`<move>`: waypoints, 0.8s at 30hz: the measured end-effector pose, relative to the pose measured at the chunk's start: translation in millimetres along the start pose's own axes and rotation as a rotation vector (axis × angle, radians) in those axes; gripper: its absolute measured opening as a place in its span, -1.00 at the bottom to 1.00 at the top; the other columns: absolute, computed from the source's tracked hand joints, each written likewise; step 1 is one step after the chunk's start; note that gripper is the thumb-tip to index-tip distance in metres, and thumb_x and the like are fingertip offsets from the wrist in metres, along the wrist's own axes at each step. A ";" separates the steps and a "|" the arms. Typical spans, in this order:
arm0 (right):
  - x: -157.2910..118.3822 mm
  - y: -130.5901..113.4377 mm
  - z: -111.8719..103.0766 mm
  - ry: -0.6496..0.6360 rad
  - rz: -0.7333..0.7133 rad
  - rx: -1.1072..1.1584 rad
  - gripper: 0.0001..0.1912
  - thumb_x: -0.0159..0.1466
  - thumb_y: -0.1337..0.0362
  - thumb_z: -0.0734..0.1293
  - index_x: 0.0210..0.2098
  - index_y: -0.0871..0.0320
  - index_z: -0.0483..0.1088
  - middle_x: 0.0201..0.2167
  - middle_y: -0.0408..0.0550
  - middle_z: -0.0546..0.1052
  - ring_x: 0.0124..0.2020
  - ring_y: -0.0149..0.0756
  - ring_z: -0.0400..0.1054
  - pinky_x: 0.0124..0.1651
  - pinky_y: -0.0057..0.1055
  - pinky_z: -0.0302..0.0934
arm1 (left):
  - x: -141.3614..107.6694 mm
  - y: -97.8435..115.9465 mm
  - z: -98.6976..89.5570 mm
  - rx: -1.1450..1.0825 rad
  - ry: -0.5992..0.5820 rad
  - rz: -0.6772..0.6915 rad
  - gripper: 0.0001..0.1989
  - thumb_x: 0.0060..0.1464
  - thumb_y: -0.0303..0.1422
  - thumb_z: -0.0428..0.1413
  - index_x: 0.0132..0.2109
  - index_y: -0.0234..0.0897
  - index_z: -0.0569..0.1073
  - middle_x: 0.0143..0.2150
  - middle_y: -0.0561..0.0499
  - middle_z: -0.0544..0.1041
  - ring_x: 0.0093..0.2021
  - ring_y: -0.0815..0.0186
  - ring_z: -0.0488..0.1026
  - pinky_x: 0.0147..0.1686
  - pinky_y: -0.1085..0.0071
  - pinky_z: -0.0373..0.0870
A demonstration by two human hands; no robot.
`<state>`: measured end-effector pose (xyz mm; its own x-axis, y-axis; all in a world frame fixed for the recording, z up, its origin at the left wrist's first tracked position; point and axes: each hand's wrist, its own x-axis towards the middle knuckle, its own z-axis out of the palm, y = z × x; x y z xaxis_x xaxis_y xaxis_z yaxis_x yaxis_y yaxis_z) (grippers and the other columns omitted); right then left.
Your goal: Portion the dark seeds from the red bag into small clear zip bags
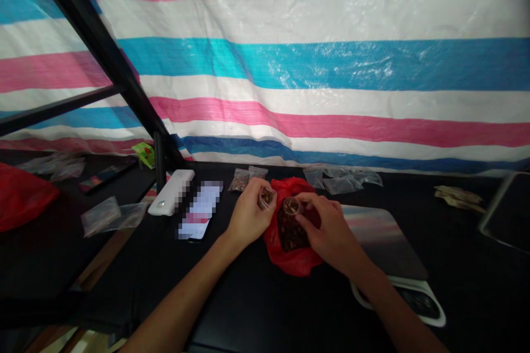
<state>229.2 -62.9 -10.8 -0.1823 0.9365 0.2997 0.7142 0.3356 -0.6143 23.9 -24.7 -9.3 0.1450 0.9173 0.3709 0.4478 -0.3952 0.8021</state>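
My left hand (250, 212) is closed around a small clear bag (267, 198), its mouth turned up and brown bits showing inside. Between my hands lies a red plastic bag (290, 262), opened out, with loose brown dried pieces (293, 231) in it. Over those pieces my right hand (327, 226) pinches a small clear cup (292, 206) that has some brown pieces in it. The cup is beside the small bag, at the far part of the red bag's opening. My right fingertips and thumb grip the cup's right side.
Filled small bags (240, 180) and empty clear bags (345, 179) lie behind my hands. A phone (201, 209) and a white device (171, 193) are at left. A grey flat object (385, 237) lies under my right forearm. A black frame post (107, 66) slants at left before a striped sheet (331, 60).
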 end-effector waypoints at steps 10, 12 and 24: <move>-4.2 -10.3 -3.7 0.262 -0.395 -0.115 -0.63 0.41 0.39 0.30 0.16 -0.04 0.44 0.14 -0.03 0.55 0.12 -0.13 0.42 0.17 -0.14 0.24 | -11.7 4.4 7.3 0.240 -0.274 0.044 -0.88 0.25 -0.26 0.17 -0.11 -0.16 0.47 -0.17 0.01 0.57 -0.17 0.21 0.53 -0.18 0.36 0.35; -3.5 -8.2 -2.4 0.275 -0.370 -0.119 -0.64 0.41 0.38 0.30 0.16 -0.03 0.43 0.13 -0.02 0.55 0.12 -0.13 0.42 0.17 -0.14 0.25 | -12.7 4.8 8.6 0.199 -0.255 0.019 -0.86 0.26 -0.22 0.17 -0.12 -0.15 0.47 -0.20 0.04 0.58 -0.21 0.23 0.53 -0.23 0.38 0.35; 0.6 5.8 -9.3 0.065 -0.166 -0.222 -0.55 0.30 0.39 0.35 0.18 0.03 0.40 0.10 0.04 0.51 0.12 0.01 0.37 0.17 0.01 0.23 | -6.3 8.9 -2.9 0.230 -0.128 0.114 -0.78 0.18 -0.47 0.10 -0.02 -0.22 0.39 -0.08 -0.07 0.48 -0.06 0.16 0.46 -0.07 0.27 0.38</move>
<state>239.5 -61.3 -7.5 -0.2710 0.8596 0.4332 0.8097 0.4469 -0.3804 24.4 -34.1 -3.1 0.3094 0.8721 0.3792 0.6088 -0.4879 0.6255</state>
